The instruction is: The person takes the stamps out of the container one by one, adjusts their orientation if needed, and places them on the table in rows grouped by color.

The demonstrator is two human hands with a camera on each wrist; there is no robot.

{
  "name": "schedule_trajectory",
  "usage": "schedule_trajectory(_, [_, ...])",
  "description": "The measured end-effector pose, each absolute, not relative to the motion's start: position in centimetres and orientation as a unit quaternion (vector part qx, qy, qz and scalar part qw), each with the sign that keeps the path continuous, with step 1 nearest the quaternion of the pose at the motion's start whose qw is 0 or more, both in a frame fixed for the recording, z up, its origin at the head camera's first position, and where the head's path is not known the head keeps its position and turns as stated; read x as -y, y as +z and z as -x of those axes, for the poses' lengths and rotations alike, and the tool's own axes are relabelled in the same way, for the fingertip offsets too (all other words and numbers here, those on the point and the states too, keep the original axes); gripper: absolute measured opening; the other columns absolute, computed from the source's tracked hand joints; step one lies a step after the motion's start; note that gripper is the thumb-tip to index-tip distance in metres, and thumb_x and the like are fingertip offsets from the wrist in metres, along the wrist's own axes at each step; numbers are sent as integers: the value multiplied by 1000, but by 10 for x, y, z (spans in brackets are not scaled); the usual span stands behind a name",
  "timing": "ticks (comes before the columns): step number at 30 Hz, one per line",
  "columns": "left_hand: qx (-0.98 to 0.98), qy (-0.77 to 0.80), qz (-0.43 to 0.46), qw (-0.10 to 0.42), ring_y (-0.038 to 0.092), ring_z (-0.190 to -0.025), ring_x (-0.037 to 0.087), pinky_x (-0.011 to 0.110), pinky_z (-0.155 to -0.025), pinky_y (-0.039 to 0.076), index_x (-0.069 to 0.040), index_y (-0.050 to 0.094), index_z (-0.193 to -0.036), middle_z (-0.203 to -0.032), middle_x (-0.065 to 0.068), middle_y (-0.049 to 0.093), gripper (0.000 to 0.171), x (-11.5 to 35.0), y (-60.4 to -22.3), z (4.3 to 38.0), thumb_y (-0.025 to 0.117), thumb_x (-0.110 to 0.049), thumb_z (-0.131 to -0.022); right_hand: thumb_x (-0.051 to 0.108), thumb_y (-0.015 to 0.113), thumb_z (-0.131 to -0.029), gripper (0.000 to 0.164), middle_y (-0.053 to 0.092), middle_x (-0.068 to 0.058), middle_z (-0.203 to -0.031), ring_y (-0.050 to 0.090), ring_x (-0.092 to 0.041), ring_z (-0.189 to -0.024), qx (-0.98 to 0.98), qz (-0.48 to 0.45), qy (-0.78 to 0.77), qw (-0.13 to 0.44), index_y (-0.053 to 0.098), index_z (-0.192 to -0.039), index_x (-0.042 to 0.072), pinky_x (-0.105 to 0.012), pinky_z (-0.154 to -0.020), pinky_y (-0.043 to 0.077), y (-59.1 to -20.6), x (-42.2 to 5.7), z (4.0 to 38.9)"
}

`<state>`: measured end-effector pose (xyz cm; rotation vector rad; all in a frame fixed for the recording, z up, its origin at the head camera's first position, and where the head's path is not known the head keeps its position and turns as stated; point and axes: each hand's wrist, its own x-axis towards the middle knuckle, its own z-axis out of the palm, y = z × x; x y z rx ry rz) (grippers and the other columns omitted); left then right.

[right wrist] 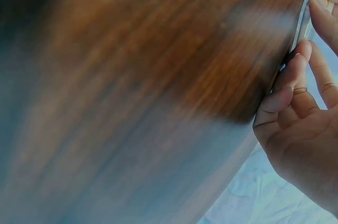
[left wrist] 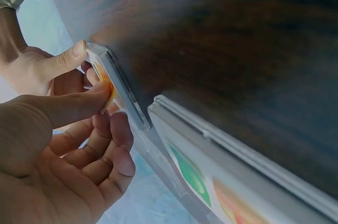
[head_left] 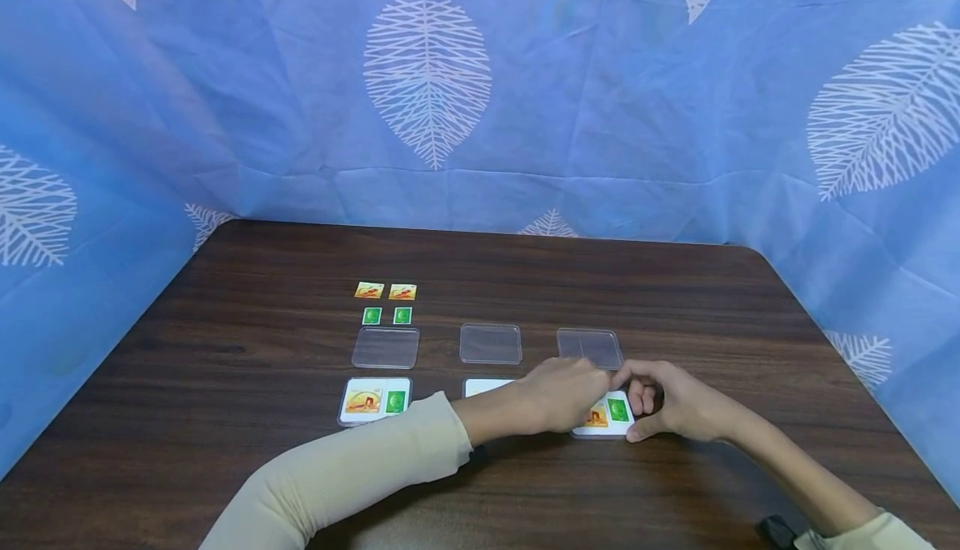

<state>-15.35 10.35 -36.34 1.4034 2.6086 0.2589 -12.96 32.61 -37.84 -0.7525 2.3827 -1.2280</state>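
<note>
My left hand (head_left: 558,392) reaches across to the right-hand clear plastic case (head_left: 603,432), which has a white insert. Its thumb and forefinger pinch an orange stamp (left wrist: 111,91) against that insert. A green stamp (head_left: 618,410) lies to the right of it on the same insert. My right hand (head_left: 686,404) grips the case's right side, with the thumb at the near corner and the forefinger at the far one. Seen from the right wrist, the right hand (right wrist: 301,123) keeps its other fingers curled beside the case. The left hand hides part of the case in the head view.
On the left sits a case (head_left: 375,418) with an orange and a green stamp. The middle case (head_left: 483,387) is partly covered by my left arm. Three clear lids (head_left: 386,348) form a row behind. Two loose orange stamps (head_left: 368,290) and two green stamps (head_left: 372,316) lie farther back.
</note>
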Motion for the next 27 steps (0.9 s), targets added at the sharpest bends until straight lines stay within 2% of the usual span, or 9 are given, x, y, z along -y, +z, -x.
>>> schedule_trajectory(4, [-868,107,-476,93,47,-58,6,17,-51,40,-15,56,-70,-67,-6,52,31,-103,-365,154,70,1,-92,8,87,-80,48,57,-8,-80,47,-18,-65,-842,267,-434,178,60,-117,-4,-32,-59,41,-378,-326,129])
schedule_trajectory(6, [-864,122,-478,101,45,-58,6,16,-50,39,-15,52,-69,-68,-6,49,33,-102,-365,155,68,3,-92,8,87,-81,47,57,-7,-79,47,-17,-65,-842,269,-433,177,60,-117,-4,-32,-59,41,-378,-326,129])
schedule_trajectory(11, [-849,159,-488,124,44,-63,6,14,-54,37,-10,62,-82,-76,-5,49,19,-100,-363,158,67,4,-94,7,87,-81,47,57,-7,-79,47,-16,-65,-842,272,-432,173,60,-117,-4,-31,-59,42,-379,-326,129])
schedule_trajectory(15, [-841,180,-492,140,43,-57,4,13,-52,36,-6,67,-99,-75,-4,51,8,-97,-362,159,64,2,-98,8,87,-81,46,57,-8,-79,48,-15,-65,-842,272,-433,171,60,-116,-3,-31,-59,42,-380,-326,129])
schedule_trajectory(18, [-836,190,-494,145,43,-54,4,13,-52,36,-5,67,-106,-76,-3,56,8,-94,-362,160,62,-1,-101,8,87,-81,45,57,-7,-79,48,-15,-64,-843,272,-432,171,60,-116,-3,-31,-59,42,-380,-326,129])
schedule_trajectory(22, [-826,214,-499,150,49,-61,3,11,-59,40,-2,70,-123,-94,2,70,24,-91,-362,162,60,1,-102,8,87,-80,46,58,-6,-79,48,-14,-64,-845,270,-430,171,61,-117,-3,-31,-58,42,-380,-327,129])
schedule_trajectory(25, [-822,226,-500,151,53,-67,3,11,-62,42,-3,71,-125,-102,2,73,28,-89,-363,163,60,4,-101,8,87,-81,47,58,-7,-79,48,-15,-65,-842,273,-433,170,61,-118,-4,-31,-58,42,-381,-327,129])
schedule_trajectory(27, [-821,230,-501,150,52,-68,3,11,-61,42,-3,75,-114,-97,0,72,22,-87,-363,164,61,5,-99,7,86,-81,47,58,-9,-79,48,-17,-64,-839,276,-438,170,61,-118,-6,-32,-58,42,-381,-328,129])
